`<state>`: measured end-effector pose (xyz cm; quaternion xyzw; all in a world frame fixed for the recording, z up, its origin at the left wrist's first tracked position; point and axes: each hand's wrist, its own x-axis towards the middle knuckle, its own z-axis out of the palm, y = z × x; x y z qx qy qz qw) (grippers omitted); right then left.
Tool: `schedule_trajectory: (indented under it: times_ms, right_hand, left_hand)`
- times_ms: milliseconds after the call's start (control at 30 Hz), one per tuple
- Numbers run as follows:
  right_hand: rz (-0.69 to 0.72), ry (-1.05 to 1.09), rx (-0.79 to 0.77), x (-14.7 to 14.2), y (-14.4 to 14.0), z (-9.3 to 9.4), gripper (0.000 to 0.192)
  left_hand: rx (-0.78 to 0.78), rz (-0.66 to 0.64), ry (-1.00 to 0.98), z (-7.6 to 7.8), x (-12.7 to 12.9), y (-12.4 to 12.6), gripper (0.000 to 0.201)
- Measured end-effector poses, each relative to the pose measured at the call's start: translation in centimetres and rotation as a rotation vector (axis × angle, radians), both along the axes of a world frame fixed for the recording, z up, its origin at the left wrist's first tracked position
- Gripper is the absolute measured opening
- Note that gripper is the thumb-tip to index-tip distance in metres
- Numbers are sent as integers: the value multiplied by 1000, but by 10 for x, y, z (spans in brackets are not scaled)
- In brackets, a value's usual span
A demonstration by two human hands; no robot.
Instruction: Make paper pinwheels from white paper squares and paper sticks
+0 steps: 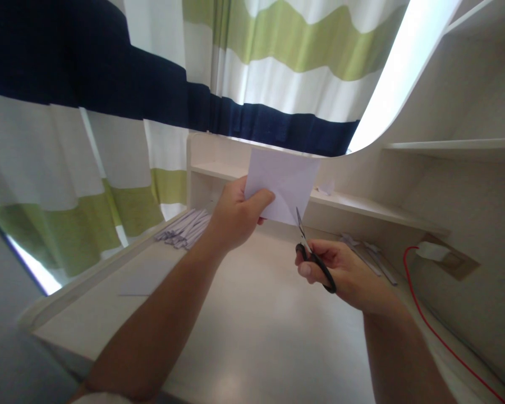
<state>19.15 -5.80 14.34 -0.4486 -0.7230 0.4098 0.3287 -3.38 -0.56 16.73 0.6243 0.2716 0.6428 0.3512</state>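
this looks like a room in a home, set up as a study corner. a pale cream laminate desk (252,325) stands against a window hung with a long fabric curtain in wavy navy, white and lime-green bands (109,112), daylight showing past its edge. built onto the desk is a matching cream shelf unit with a curved side panel (425,146). a thin red cable (429,325) runs along the desk to a white plug at a wall socket (433,251).
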Motion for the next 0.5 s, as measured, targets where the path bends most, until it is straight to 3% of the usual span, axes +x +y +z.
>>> schedule_trajectory:
  times_ms: [500]
  right_hand:
    - [14, -7, 10, 0, 3, 0, 43]
  left_hand:
    - [-4, 58, 44, 6, -7, -6, 27]
